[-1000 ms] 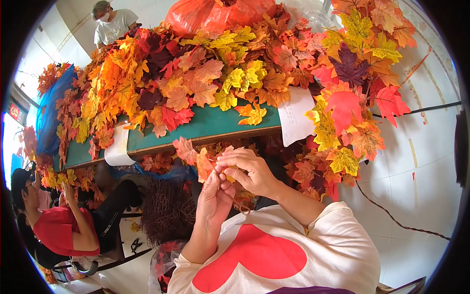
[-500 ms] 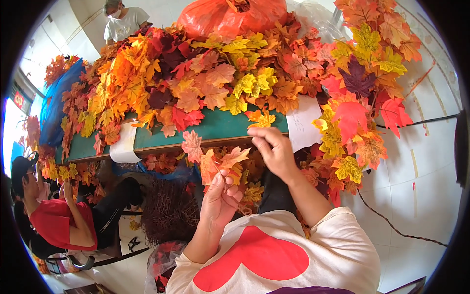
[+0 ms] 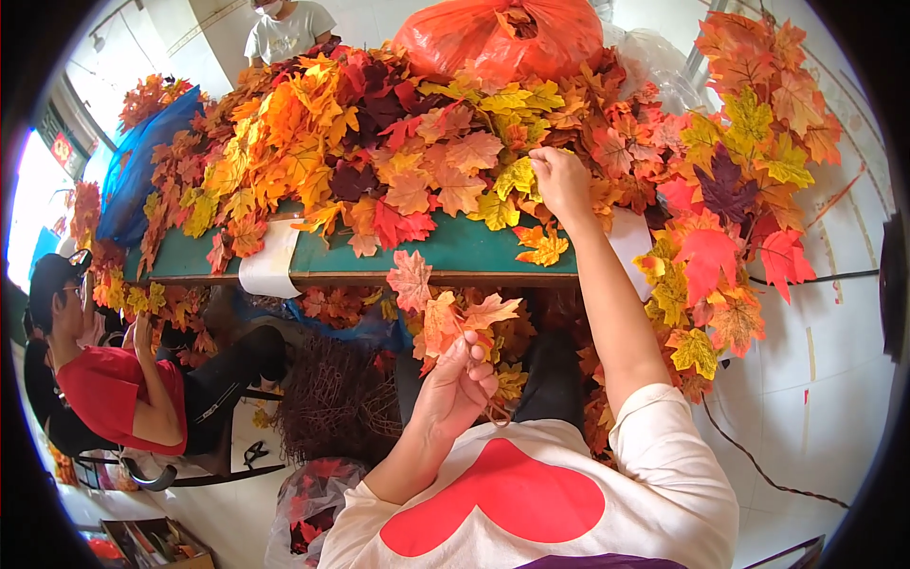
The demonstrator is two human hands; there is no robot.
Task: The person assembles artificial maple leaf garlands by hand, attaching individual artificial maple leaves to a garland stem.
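My left hand (image 3: 453,384) is closed on the thin stem of an artificial maple leaf sprig (image 3: 442,321), held in front of the table's near edge. Its leaves are pale orange and orange, and a brown strand hangs below my fingers. Stretched over the table, my right hand (image 3: 563,182) pinches at a yellow maple leaf (image 3: 518,176) in the leaf pile; the fingertips partly hide the grip. A loose orange-yellow leaf (image 3: 541,246) lies on the green tabletop (image 3: 417,254) below that wrist.
Heaped artificial leaves (image 3: 294,142) cover the table, with a red plastic bag (image 3: 498,40) behind. A leaf garland (image 3: 725,247) hangs at the right. A person in red (image 3: 123,394) sits at the left; another person (image 3: 287,30) is at the back. Brown stems (image 3: 332,403) lie bundled below.
My right hand has reached up and forward from the table's near edge to the yellow leaves in the pile. My left hand still holds the sprig; the view has shifted slightly.
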